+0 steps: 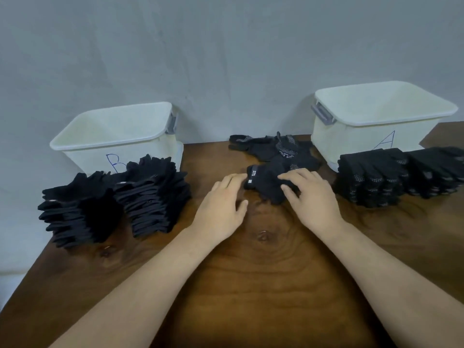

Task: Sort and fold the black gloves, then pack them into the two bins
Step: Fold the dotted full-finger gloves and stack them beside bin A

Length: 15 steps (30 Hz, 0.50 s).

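Glove [266,184] lies crosswise, cuff [251,177] pointing left.

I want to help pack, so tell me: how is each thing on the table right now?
bin B, open, looks empty
bin A, open, nothing seen inside
plain glove stacks, folded, piled before bin B
dotted glove stacks, folded, piled before bin A
loose gloves, unsorted heap
near glove, on table, touched by both hands
left-hand grip, open, fingertips at near glove
right-hand grip, open, resting on near glove
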{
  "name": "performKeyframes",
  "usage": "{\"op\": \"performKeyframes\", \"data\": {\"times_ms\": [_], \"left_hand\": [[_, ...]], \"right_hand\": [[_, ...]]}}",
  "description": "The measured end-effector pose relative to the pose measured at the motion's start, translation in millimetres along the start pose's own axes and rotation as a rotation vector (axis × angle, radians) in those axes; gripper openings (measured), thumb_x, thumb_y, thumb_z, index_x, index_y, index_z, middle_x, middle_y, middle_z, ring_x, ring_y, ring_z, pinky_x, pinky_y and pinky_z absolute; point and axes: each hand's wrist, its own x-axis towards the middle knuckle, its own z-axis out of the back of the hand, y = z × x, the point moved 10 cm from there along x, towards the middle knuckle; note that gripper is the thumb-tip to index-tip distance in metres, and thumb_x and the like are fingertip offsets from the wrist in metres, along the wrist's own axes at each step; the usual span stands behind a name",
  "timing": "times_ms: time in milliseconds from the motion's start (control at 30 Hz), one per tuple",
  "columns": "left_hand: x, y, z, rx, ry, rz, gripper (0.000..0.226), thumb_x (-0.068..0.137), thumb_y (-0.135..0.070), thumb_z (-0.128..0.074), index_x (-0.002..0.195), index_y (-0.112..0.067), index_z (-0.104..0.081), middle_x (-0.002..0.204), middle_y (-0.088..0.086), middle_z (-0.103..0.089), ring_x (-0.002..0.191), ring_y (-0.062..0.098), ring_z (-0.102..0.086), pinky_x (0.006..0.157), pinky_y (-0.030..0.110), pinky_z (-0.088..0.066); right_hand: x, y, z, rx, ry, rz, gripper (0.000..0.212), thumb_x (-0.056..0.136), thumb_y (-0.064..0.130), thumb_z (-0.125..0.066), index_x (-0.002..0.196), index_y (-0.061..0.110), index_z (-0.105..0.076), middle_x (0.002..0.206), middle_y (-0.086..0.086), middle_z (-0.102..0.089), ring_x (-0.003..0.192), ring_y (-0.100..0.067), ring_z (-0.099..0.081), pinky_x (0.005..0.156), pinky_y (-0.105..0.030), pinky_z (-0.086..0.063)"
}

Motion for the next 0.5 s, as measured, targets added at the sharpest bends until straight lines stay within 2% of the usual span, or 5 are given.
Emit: {"op": "performKeyframes", "data": {"times_ms": [67,200,333,400,500], "left_hand": [[15,-2,-13,0.018,-0.004,-0.067,0.063,0.103,-0.030,-0.063,0.160,-0.030,-0.037,0.162,-0.011,-0.043,0.146,0.012,-0.040,0.119,0.035,-0.042],[32,-3,-25,0.008,-0.059,-0.136,0.041,0.102,-0.028,-0.065,0.143,-0.027,-0.060,0.146,-0.009,-0.060,0.138,0.013,-0.048,0.112,0.042,-0.047],[23,4,-12,-0.134,-0.137,-0.126,0.026,0.107,-0.034,-0.059,0.130,-0.026,-0.069,0.134,-0.014,-0.066,0.134,0.005,-0.052,0.114,0.029,-0.042],[14,12,-3,-0.290,-0.125,-0.038,0.021,0.108,-0.038,-0.057,0.121,-0.028,-0.070,0.121,-0.019,-0.069,0.121,0.000,-0.059,0.102,0.022,-0.048],[0,27,9,-0.559,-0.167,0.150,0.017,0.108,-0.039,-0.057,0.102,-0.029,-0.069,0.093,-0.011,-0.072,0.091,0.010,-0.070,0.080,0.030,-0.055]], "right_hand": [[-2,-3,-1,0.104,-0.032,0.020,0.023,0.106,0.027,-0.064,0.128,0.030,-0.072,0.126,0.012,-0.068,0.113,-0.013,-0.064,0.094,-0.038,-0.055],[-3,-19,0,0.377,-0.049,-0.075,0.025,0.107,0.028,-0.063,0.131,0.032,-0.071,0.125,0.021,-0.068,0.117,0.005,-0.062,0.095,-0.016,-0.052],[2,-28,-10,0.439,0.028,-0.178,0.038,0.111,0.040,-0.049,0.147,0.034,-0.059,0.140,0.024,-0.060,0.132,0.007,-0.052,0.102,-0.008,-0.038],[2,-27,-16,0.384,0.090,-0.180,0.045,0.114,0.046,-0.035,0.153,0.034,-0.054,0.148,0.023,-0.053,0.136,0.010,-0.042,0.109,-0.006,-0.027],[0,-26,-18,0.398,0.119,-0.192,0.050,0.114,0.048,-0.026,0.154,0.035,-0.052,0.149,0.027,-0.050,0.138,0.014,-0.037,0.109,-0.002,-0.020]]}}
